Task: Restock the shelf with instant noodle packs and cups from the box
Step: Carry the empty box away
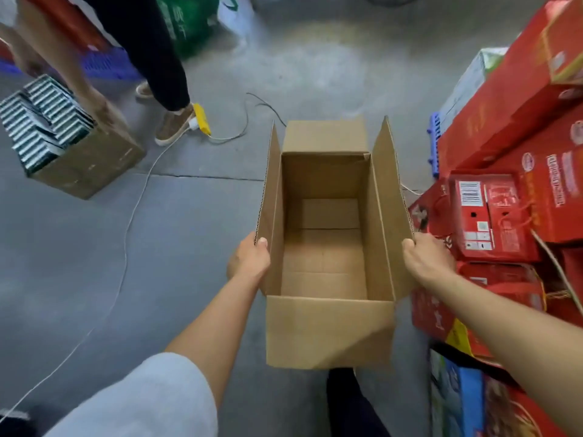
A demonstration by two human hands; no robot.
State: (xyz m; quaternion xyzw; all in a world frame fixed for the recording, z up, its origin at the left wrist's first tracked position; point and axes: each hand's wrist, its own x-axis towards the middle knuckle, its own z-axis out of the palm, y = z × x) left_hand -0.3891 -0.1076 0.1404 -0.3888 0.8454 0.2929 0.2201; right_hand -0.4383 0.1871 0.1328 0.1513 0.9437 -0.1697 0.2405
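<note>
Left hand [250, 258] grasping the left flap, right hand [424, 258] grasping the right flap of an open, empty cardboard box [325, 329], held between both above the grey floor [195, 222]. Red cartons [504, 212] stacked just right of it. Farther left: second carton [94, 159] of green-and-white packs, yellow power strip [202, 118], another person's legs [157, 58].

Even, soft daylight — edges bowed by wide-angle, slightly blurred.
</note>
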